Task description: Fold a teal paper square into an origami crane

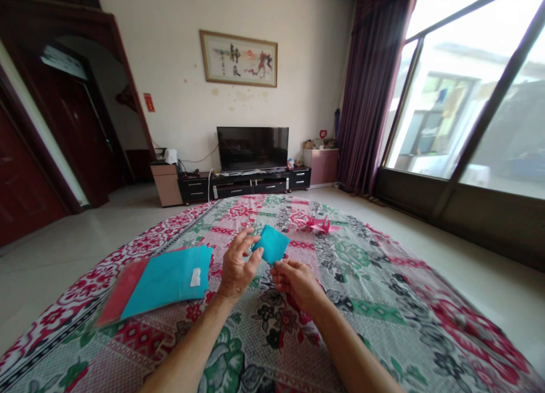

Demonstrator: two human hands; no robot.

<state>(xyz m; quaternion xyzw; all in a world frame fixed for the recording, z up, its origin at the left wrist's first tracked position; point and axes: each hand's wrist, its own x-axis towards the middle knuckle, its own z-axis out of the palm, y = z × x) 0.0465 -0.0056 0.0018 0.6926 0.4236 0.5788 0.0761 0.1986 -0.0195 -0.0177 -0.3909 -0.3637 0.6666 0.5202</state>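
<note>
A small folded square of blue paper [273,245] is held up over the table between my two hands, tilted so that it looks like a diamond. My left hand [239,263] has its thumb and fingers at the paper's left corner, with the other fingers curved and spread behind. Down at the lower corner, my right hand [294,280] pinches the paper between thumb and forefinger, its remaining fingers curled in. To the left lies a clear packet of blue and red paper sheets [170,279] bearing a white label.
Pink folded-paper figures [319,225] sit on the far side of the round table, which a flowered tablecloth [361,336] covers. Across the floor, a television [252,149] stands on a low black cabinet [268,186]. Windows and a dark curtain [361,92] are at right.
</note>
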